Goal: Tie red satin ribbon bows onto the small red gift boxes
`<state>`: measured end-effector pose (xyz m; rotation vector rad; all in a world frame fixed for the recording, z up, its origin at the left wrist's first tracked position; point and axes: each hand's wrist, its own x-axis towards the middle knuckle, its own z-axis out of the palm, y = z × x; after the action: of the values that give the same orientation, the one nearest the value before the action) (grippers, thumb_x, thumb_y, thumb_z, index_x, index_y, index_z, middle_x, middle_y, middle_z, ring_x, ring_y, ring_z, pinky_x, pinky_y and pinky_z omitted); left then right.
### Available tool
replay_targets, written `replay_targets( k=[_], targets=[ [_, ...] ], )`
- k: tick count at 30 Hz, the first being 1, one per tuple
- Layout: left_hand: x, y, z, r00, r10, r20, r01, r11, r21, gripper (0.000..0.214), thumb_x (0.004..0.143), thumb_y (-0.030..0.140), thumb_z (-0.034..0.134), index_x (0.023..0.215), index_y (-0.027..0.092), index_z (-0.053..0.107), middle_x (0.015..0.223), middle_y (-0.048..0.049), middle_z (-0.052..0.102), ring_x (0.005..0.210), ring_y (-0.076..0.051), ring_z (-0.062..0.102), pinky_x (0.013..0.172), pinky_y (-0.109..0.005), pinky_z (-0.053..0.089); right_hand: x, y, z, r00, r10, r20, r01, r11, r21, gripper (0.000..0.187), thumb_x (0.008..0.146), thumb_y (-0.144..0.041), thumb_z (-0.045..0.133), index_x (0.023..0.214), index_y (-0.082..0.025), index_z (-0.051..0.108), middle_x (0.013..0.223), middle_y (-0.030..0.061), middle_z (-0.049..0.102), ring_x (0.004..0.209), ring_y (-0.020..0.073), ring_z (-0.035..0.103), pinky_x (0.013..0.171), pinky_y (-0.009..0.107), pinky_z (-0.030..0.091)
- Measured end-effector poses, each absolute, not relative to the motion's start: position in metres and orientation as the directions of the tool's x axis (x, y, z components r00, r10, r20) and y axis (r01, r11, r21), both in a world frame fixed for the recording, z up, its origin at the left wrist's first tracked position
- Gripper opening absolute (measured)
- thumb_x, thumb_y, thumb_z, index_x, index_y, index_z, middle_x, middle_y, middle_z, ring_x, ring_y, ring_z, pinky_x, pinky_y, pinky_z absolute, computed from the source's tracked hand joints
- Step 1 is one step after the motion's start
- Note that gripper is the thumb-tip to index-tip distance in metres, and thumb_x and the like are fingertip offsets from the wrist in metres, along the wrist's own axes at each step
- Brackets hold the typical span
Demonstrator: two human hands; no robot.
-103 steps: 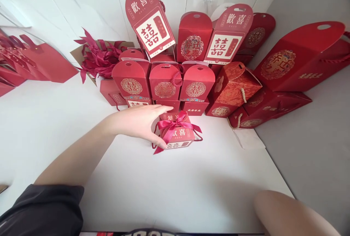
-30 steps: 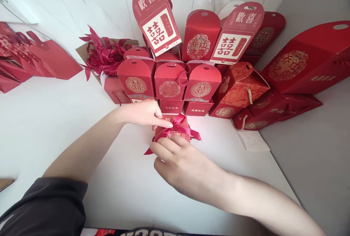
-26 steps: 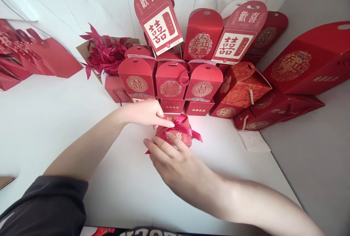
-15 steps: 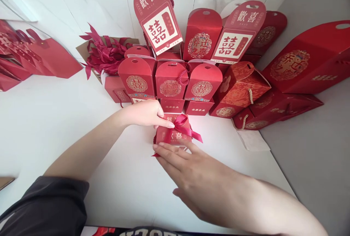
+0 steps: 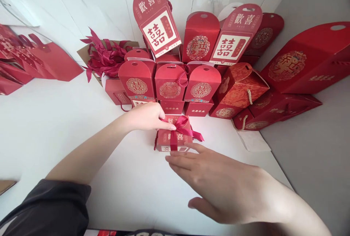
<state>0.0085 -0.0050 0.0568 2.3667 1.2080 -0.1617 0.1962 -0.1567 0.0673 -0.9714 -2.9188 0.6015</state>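
Note:
A small red gift box (image 5: 164,139) tied with a dark red ribbon bow (image 5: 181,128) sits on the white table (image 5: 54,119), just in front of the stacked boxes. My left hand (image 5: 146,117) rests against the box's upper left side, with a fingertip pressed on the ribbon by the bow. My right hand (image 5: 216,183) lies in front of the box with fingers stretched out flat. Its fingertips are at the box's front edge, and it holds nothing.
Rows of red gift boxes (image 5: 169,83) are stacked against the wall behind. Larger red boxes (image 5: 298,65) lie at the right. A cardboard box of loose red ribbons (image 5: 102,55) stands at the back left. Flat red bags (image 5: 32,61) lie at the far left.
My right hand came in from the lower right, touched the top of the box and has drawn back to its front edge, fingers flat. The left hand stays on the ribbon.

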Motion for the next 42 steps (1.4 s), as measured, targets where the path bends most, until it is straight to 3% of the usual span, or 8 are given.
replay_targets(
  k=[3,7,13,19,28,34,38,42],
  targets=[
    [0.007,-0.007,0.058,0.616,0.734,-0.285,0.78,-0.519,0.348,0.064,0.073,0.07,0.057,0.053,0.019,0.025,0.052,0.0036,0.021,0.045,-0.01,0.018,0.049,-0.031,0.012,0.202,-0.15,0.072,-0.835,0.519,-0.181,0.541,0.719,-0.435,0.019,0.083,-0.032,0.069,0.09,-0.016,0.075,0.087,0.0064,0.076,0.082,0.0237,0.07,0.11,0.047,0.038],
    [0.006,-0.011,0.063,0.635,0.722,-0.274,0.769,-0.557,0.314,0.06,0.072,0.075,0.055,0.054,0.019,0.041,0.051,0.0024,0.036,0.046,-0.011,0.031,0.05,-0.029,0.018,0.217,-0.127,0.08,-0.787,0.603,-0.133,0.527,0.543,-0.654,0.023,0.088,-0.032,0.064,0.107,-0.021,0.072,0.094,0.0036,0.075,0.086,0.0191,0.07,0.079,0.03,0.053],
    [0.004,-0.015,0.065,0.65,0.715,-0.257,0.76,-0.607,0.234,0.068,0.062,0.085,0.054,0.057,0.019,0.04,0.052,0.0008,0.046,0.05,-0.014,0.042,0.053,-0.027,0.024,0.239,-0.075,0.056,-0.381,0.924,-0.002,0.443,0.181,-0.878,0.038,0.094,-0.048,0.053,0.117,-0.02,0.061,0.064,-0.0031,0.058,0.047,0.0083,0.048,0.045,0.02,0.04],
    [0.005,-0.018,0.068,0.646,0.713,-0.273,0.763,-0.609,0.216,0.066,0.059,0.085,0.057,0.059,0.021,0.042,0.053,0.0002,0.05,0.05,-0.016,0.045,0.052,-0.028,0.024,0.247,-0.042,0.017,-0.551,0.812,-0.194,0.194,-0.101,-0.976,0.044,0.094,-0.048,0.052,0.125,-0.017,0.055,0.042,-0.0104,0.044,0.033,0.006,0.033,0.033,0.017,0.024],
    [0.006,-0.018,0.065,0.653,0.712,-0.257,0.757,-0.617,0.215,0.066,0.059,0.084,0.059,0.059,0.021,0.04,0.051,0.0009,0.048,0.05,-0.017,0.045,0.053,-0.028,0.024,0.243,-0.037,0.005,-0.57,0.809,-0.145,0.129,-0.086,-0.988,0.028,0.086,-0.042,0.067,0.091,-0.016,0.059,0.046,-0.0083,0.052,0.036,0.0041,0.038,0.033,0.015,0.024],
    [0.005,-0.019,0.073,0.66,0.701,-0.271,0.751,-0.621,0.223,0.062,0.06,0.079,0.062,0.058,0.02,0.043,0.055,-0.0001,0.053,0.053,-0.017,0.047,0.054,-0.027,0.023,0.243,-0.035,0.002,-0.517,0.844,-0.142,0.18,-0.054,-0.982,0.03,0.084,-0.044,0.068,0.088,-0.016,0.059,0.051,-0.0072,0.054,0.04,0.0039,0.037,0.039,0.017,0.028],
    [-0.008,-0.018,0.093,0.666,0.684,-0.297,0.745,-0.59,0.312,0.051,0.07,0.071,0.062,0.085,0.023,0.058,0.065,0.002,0.057,0.058,-0.016,0.05,0.053,-0.026,0.027,0.243,-0.032,0.001,-0.47,0.876,-0.112,0.154,-0.043,-0.987,0.034,0.087,-0.048,0.062,0.095,-0.016,0.058,0.052,-0.0072,0.052,0.042,0.0051,0.038,0.042,0.019,0.029],
    [-0.016,-0.024,0.103,0.632,0.758,-0.162,0.751,-0.546,0.372,0.061,0.075,0.073,0.057,0.113,0.026,0.056,0.083,-0.0001,0.062,0.072,-0.018,0.057,0.062,-0.027,0.039,0.247,-0.026,-0.011,-0.449,0.883,-0.139,0.183,-0.062,-0.981,0.038,0.091,-0.051,0.053,0.104,-0.016,0.056,0.053,-0.0071,0.052,0.041,0.0064,0.039,0.043,0.02,0.03]
  ],
)
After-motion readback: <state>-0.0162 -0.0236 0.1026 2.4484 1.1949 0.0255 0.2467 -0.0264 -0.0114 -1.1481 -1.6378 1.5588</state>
